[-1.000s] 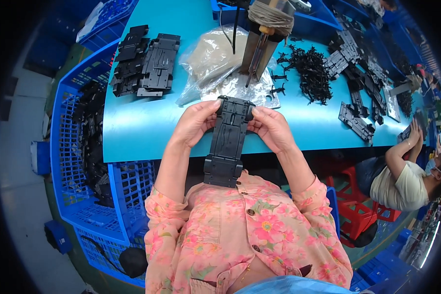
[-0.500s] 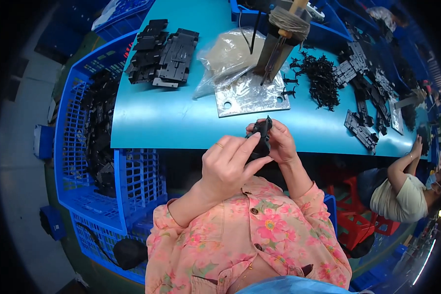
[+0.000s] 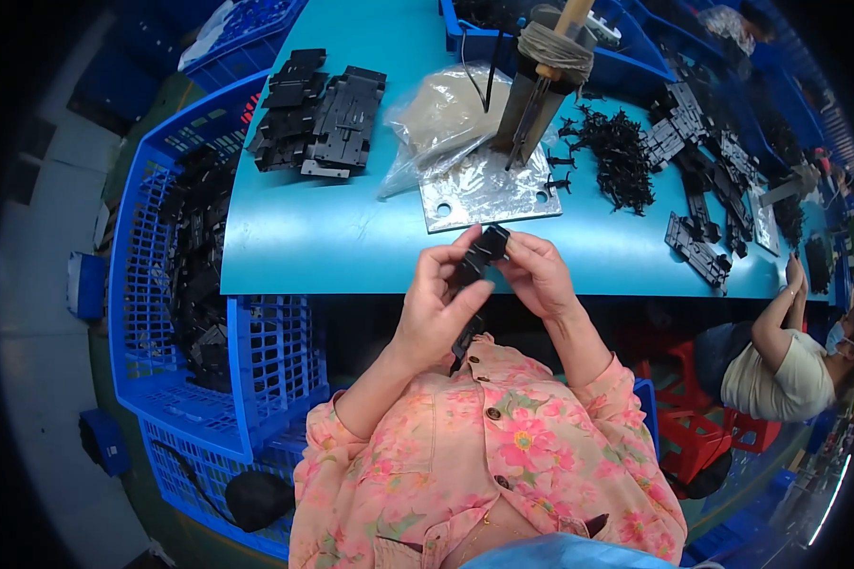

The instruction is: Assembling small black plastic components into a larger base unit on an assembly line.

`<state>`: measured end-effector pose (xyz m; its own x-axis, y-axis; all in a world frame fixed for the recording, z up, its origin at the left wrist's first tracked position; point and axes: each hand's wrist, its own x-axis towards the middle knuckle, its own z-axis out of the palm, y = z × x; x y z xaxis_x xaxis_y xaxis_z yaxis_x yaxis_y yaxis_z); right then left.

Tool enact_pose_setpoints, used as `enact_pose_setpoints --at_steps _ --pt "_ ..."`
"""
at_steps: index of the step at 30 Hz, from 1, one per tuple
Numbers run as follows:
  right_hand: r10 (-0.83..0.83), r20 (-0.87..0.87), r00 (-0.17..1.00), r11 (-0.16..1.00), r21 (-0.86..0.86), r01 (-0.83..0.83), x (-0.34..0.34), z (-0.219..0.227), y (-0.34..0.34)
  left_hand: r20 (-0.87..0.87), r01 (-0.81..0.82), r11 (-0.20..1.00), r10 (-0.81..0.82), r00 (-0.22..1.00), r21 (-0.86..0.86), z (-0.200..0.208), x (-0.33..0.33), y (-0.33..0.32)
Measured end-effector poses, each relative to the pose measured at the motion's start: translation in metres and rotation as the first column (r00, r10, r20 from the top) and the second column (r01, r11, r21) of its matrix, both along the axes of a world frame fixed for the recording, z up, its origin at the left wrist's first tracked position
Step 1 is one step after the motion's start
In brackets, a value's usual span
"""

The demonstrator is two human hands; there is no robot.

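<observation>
A black plastic part (image 3: pixel 487 245), long and narrow, is held between both hands just off the table's near edge. My left hand (image 3: pixel 438 302) is closed round its left side, the thumb lying across it. The fingertips of my right hand (image 3: pixel 541 275) pinch its upper right end. The part's lower end hangs below my left thumb in front of the floral shirt. Just beyond my hands, a metal base plate (image 3: pixel 465 211) with holes carries an upright post (image 3: pixel 531 109) wrapped with cord. Fine detail of the part is too small to make out.
Flat black plastic parts (image 3: pixel 343 123) lie stacked at the table's left, beside a clear plastic bag (image 3: pixel 446 109). Small black pieces (image 3: pixel 617 156) are heaped right of the post, with more black parts (image 3: pixel 697 251) beyond. A blue crate (image 3: pixel 128 284) stands left; a co-worker (image 3: pixel 778 370) sits right.
The black part has been turned and now points down toward me. My left hand has shifted from an index finger pressing on it to a wrapped grip; the right hand still pinches its end.
</observation>
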<state>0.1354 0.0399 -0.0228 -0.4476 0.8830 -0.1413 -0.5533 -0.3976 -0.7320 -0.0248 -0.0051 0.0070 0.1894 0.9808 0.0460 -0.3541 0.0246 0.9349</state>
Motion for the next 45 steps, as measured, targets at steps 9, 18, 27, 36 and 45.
enact_pose_setpoints --at_steps 9,18,27,36,45 --pt "-0.098 0.212 0.972 0.994 0.077 0.083 -0.01 0.007 0.013 0.378 0.039 0.977 0.043 0.925 -0.209 0.001 -0.016 0.022" --pt "-0.211 0.268 0.94 0.974 0.141 0.179 -0.018 0.018 0.018 0.437 0.052 0.955 0.086 0.895 -0.293 -0.005 -0.019 0.029" --pt "-0.225 0.348 0.91 0.969 0.176 0.172 -0.017 0.02 0.017 0.571 0.156 0.917 0.091 0.816 -0.368 -0.007 -0.018 0.03" --pt "-0.221 0.393 0.892 0.968 0.197 0.153 -0.02 0.023 0.015 0.553 0.186 0.907 0.059 0.831 -0.377 -0.017 -0.024 0.032" --pt "-0.226 0.397 0.889 0.969 0.183 0.164 -0.011 0.023 0.014 0.516 0.193 0.897 0.044 0.856 -0.397 -0.011 -0.014 0.034"
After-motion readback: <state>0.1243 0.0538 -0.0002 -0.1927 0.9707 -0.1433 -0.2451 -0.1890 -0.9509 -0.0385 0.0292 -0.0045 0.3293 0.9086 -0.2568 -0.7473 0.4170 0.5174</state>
